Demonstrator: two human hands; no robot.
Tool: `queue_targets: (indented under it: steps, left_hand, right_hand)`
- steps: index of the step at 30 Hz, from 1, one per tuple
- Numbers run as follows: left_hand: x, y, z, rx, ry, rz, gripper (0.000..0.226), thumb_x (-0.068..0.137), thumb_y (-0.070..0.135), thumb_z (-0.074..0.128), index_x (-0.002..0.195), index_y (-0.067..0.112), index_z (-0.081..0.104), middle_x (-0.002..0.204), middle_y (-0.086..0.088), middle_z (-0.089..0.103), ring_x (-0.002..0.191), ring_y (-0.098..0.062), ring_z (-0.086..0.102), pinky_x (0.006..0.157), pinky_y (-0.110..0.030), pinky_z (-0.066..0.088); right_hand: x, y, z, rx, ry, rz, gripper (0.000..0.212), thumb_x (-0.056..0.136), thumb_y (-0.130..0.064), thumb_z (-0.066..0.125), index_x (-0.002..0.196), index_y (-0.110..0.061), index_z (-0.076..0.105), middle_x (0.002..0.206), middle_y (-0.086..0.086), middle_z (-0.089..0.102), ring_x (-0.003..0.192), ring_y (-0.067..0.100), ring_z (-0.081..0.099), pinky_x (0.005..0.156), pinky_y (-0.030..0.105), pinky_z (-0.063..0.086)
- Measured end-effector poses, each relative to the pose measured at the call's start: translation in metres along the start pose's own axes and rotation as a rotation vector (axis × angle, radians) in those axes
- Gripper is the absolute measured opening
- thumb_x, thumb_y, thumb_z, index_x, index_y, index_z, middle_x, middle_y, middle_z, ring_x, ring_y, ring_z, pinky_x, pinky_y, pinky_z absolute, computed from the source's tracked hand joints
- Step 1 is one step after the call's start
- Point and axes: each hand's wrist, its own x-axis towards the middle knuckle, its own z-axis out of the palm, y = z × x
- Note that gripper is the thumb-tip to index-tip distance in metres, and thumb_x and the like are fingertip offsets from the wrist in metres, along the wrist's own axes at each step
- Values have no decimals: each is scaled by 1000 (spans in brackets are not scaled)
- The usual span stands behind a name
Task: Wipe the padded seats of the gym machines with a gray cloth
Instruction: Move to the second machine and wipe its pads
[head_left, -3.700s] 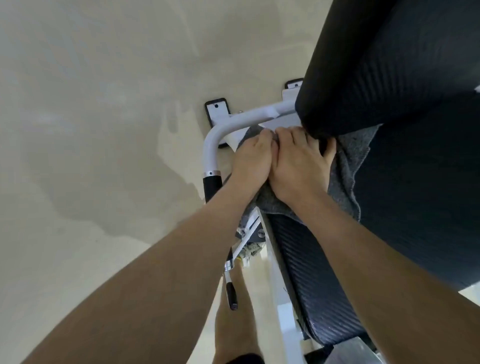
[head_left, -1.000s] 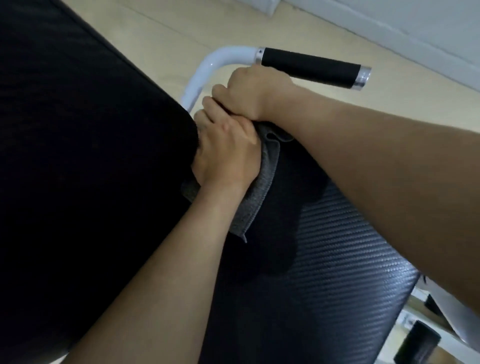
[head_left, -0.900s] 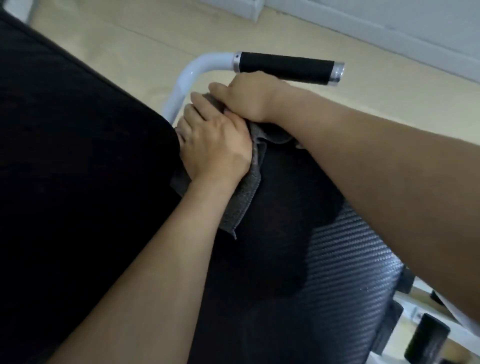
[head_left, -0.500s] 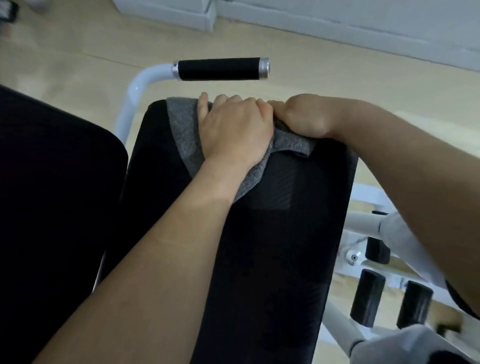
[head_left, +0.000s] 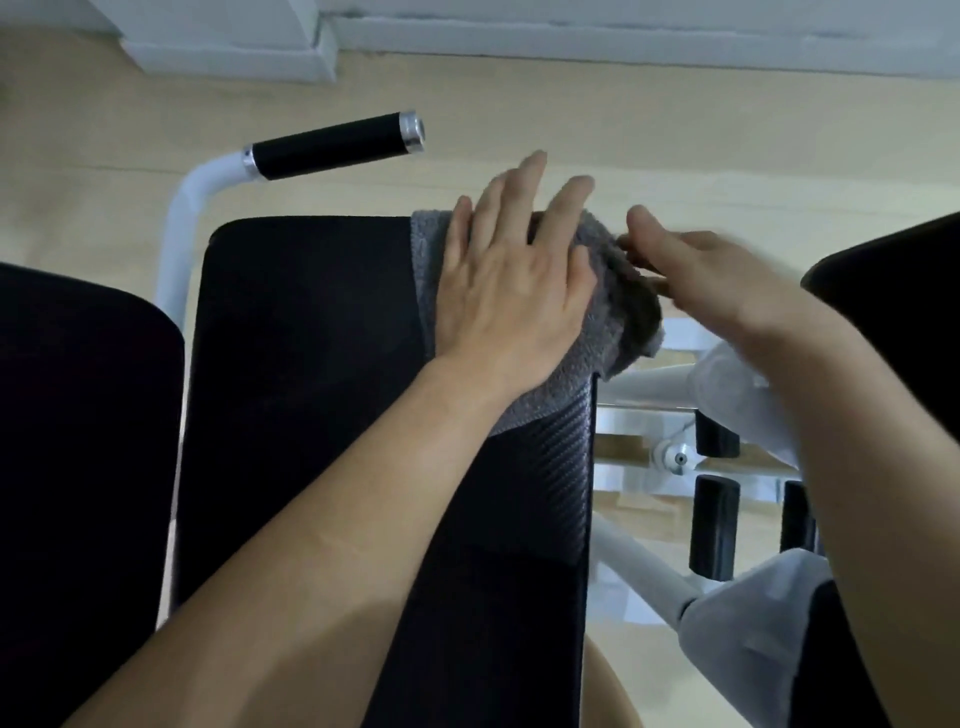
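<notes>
The long black padded seat (head_left: 311, 364) runs under the left forearm. The gray cloth (head_left: 618, 312) lies over its far right corner and spills off the right edge. The left hand (head_left: 509, 296) lies flat on the cloth, fingers straight and spread. Just right of it, the blurred right hand (head_left: 717, 291) touches the hanging fold; I cannot tell whether it pinches it. A black foam handle (head_left: 332, 145) juts out beyond and left of the left hand.

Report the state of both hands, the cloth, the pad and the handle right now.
seat pad: mostly bare.
gray cloth: on the seat pad's far right corner, bunched over the edge.
left hand: flat, fingers straight, pressing the gray cloth.
right hand: blurred, at the gray cloth's bunched edge; grip unclear.
handle: untouched.
</notes>
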Motion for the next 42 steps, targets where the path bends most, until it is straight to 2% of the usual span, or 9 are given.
queue_targets:
  steps: [4,9,13,17,21,27,32,38,42]
  left_hand:
    - [-9,-16,2,120,-24,-144,58,96,44,22,148,17,27,155,-7,28,145,-22,17,119,-41,7]
    - [40,-5,0,185,-58,-190,48,96,41,22,102,20,64,106,-5,65,105,-28,55,97,-46,31]
    - [52,1,1,182,-86,-239,49,94,38,23,91,20,69,100,-5,67,99,-28,56,86,-43,32]
    - [29,14,8,215,7,-72,45,94,38,21,101,22,63,109,-1,63,107,-23,52,95,-41,30]
    - [-5,20,14,235,-6,101,51,93,36,22,138,28,45,152,1,35,142,-20,24,116,-47,10]
    - [-83,24,16,196,-60,285,44,94,32,27,126,28,56,158,4,21,147,-18,7,118,-45,4]
    - [-153,26,17,151,-36,303,43,96,32,25,125,26,57,157,6,24,147,-16,7,119,-42,3]
    - [-248,28,20,145,-57,319,52,97,34,17,145,25,35,159,7,17,147,-14,5,119,-41,2]
    - [-302,29,18,97,-79,297,56,96,34,11,150,24,23,160,6,14,147,-13,5,119,-41,3]
  right_hand:
    - [17,1,49,564,-60,46,56,85,-63,44,114,-21,65,115,2,69,105,17,66,100,41,47]
    - [44,-25,52,572,159,51,31,89,-38,48,71,-20,67,93,5,70,95,23,65,96,47,47]
    - [39,-16,59,514,230,24,38,96,-33,38,77,-18,67,100,15,70,99,28,63,96,48,45]
    - [10,-8,72,544,332,-17,47,102,-37,23,110,-17,64,119,8,66,110,18,59,99,35,43]
    - [-30,13,97,507,356,2,41,102,-31,31,132,-12,51,132,8,58,119,17,53,99,29,40]
    - [-92,52,139,633,402,34,34,102,-25,32,118,-12,58,110,-1,62,101,14,56,85,13,43]
    - [-144,84,172,602,406,-51,34,103,-30,31,113,-14,59,113,5,65,108,16,58,93,30,46]
    - [-212,129,219,446,447,-179,38,105,-19,23,134,-13,46,119,-15,50,101,-11,44,73,-10,28]
    - [-244,149,249,585,471,-177,35,104,-29,25,116,-21,57,108,-14,63,100,-11,57,95,14,41]
